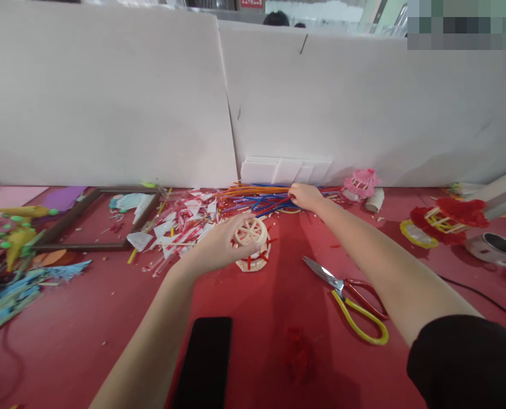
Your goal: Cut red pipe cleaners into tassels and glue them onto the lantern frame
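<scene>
My left hand point(221, 243) is closed around a small cream-coloured craft frame point(250, 234), thumb in front and fingers behind. A spoked wheel forms its top, and short red pieces stick out around its lower ring. Farther off to the right, my right hand point(305, 196) reaches the pile of thin coloured sticks point(257, 200), orange, blue, purple and red. Its fingertips are pinched at the pile, apparently on a red stick. Between my forearms lie scissors point(340, 285) with one red and one yellow handle, blades partly apart.
A black phone point(208, 360) lies in front. Plastic wrappers and scraps point(189, 221) cover the left middle, beside a brown frame point(80, 245). To the right are a pink craft lantern point(361, 183), a red one point(447, 220) and a mug point(492, 249). White boards point(321, 102) stand behind.
</scene>
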Tool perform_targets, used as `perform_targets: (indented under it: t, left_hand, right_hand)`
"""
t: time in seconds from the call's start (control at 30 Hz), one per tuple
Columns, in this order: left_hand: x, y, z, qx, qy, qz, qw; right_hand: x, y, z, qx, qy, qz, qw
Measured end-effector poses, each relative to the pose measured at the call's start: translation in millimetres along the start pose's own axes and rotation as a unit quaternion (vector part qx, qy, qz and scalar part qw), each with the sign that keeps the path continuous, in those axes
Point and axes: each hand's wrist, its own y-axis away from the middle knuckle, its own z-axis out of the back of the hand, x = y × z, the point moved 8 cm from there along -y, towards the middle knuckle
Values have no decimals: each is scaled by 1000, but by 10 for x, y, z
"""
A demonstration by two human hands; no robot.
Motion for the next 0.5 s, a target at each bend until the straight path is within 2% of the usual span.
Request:
perform_targets:
  t: [0.27, 0.5]
  left_hand:
    - [-23, 10, 1, 2, -2, -4, 1000]
    - [-25, 12, 3, 3, -2, -4, 1000]
  right_hand:
    - [-115, 26, 246, -71, 22, -81, 994]
    - [-153, -23, 186, -37, 0, -68, 997]
